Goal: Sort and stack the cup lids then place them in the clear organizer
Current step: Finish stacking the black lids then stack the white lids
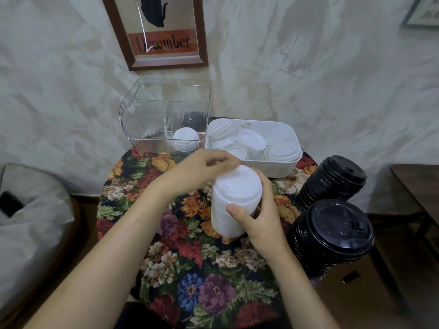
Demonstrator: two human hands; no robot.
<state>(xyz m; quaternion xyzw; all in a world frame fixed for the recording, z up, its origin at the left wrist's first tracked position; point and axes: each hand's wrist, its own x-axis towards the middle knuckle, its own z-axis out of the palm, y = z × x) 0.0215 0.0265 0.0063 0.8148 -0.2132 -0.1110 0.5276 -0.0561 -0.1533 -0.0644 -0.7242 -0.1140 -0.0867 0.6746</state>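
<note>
Right hand (259, 217) gripped the tilted white lid stack (234, 193) round its side, while left hand (202, 167), fingers curled, held its top rim.

Right hand (259, 224): fingers lie behind the white lid stack (234, 200); we see only the thumb. Left hand (202, 167): fingertips blur at the stack's top, grip undetermined. Dark shape (192, 116) seen through the clear organizer (142, 110) ribbed wall: we cannot identify it. Framed print (164, 32) cut by top edge.
</note>
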